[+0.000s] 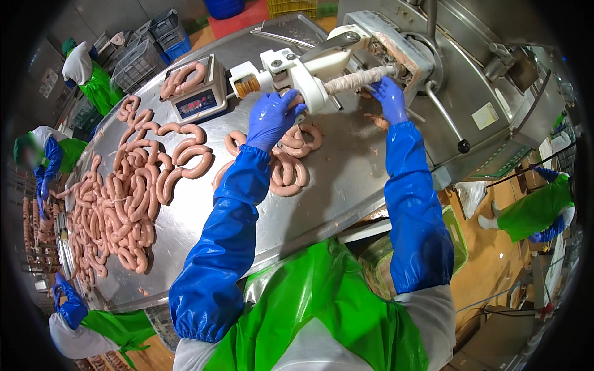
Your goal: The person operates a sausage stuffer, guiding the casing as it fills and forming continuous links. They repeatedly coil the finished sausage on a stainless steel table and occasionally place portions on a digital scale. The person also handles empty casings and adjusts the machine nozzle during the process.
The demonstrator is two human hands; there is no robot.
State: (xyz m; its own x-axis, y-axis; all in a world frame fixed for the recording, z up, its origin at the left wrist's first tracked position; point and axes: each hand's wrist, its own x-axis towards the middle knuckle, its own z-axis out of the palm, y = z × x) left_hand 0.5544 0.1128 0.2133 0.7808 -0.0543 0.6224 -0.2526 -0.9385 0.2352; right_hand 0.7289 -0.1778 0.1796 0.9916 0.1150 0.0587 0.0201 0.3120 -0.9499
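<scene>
My left hand, in a purple-blue glove, is closed around a sausage at the outlet of a white guide on the sausage stuffer. Gathered pale casing covers the stuffer's horn behind that guide. My right hand, gloved alike, reaches up to the casing near the machine end, its fingers curled at the underside. How tightly they grip is partly hidden. Below my left hand, coiled sausages lie on the steel table.
A large heap of linked sausages covers the table's left part. A scale holds a sausage coil. A lever with a black knob juts out at right. Co-workers in green aprons stand around; crates are stacked behind.
</scene>
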